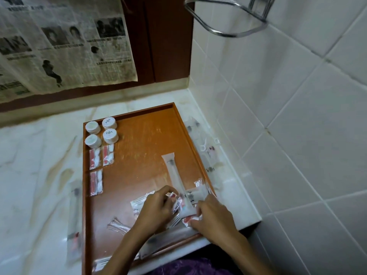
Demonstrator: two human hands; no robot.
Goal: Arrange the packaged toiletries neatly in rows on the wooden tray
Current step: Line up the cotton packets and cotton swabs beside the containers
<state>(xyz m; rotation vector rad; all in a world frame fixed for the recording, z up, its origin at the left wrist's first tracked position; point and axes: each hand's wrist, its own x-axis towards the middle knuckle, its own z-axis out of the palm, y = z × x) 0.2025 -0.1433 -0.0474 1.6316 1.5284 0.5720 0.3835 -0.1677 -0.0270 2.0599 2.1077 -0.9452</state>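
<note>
Four round white packs (101,132) sit squared on wooden tray (143,135).

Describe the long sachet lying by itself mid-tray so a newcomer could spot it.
Start at the wooden tray on the marble counter. Right of its centre lies a long clear sachet, running from the bare middle towards the hands. It is much longer than the short red-and-white packets along the left edge.
</note>
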